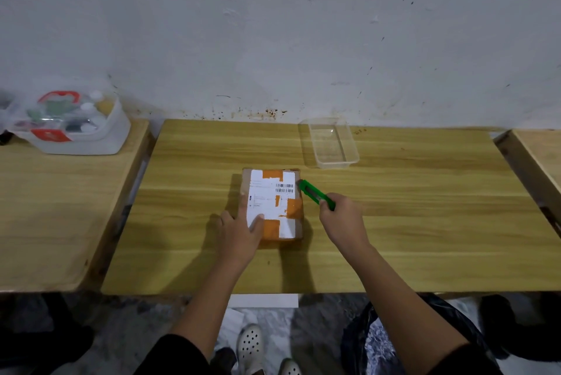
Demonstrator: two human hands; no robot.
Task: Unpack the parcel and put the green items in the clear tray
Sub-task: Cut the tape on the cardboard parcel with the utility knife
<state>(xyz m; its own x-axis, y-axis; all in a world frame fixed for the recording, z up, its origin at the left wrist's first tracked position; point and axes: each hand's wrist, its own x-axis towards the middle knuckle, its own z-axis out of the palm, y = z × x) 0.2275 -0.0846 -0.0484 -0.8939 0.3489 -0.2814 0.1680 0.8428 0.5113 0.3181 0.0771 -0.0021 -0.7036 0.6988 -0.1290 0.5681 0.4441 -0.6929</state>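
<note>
A small cardboard parcel [277, 192] with orange tape and a white shipping label lies in the middle of the wooden table [394, 222]. My left hand [239, 233] presses flat on its near left corner. My right hand [343, 216] grips a green utility knife [315, 194], whose tip touches the parcel's right edge near the barcode. The clear tray [332, 143], with nothing in it, stands behind the parcel to the right, close to the wall.
A second table at the left carries a white lidded box [79, 125] with several small items inside. Another table edge [534, 156] shows at the far right. A black bag [379, 341] and white shoes [250, 344] are on the floor below.
</note>
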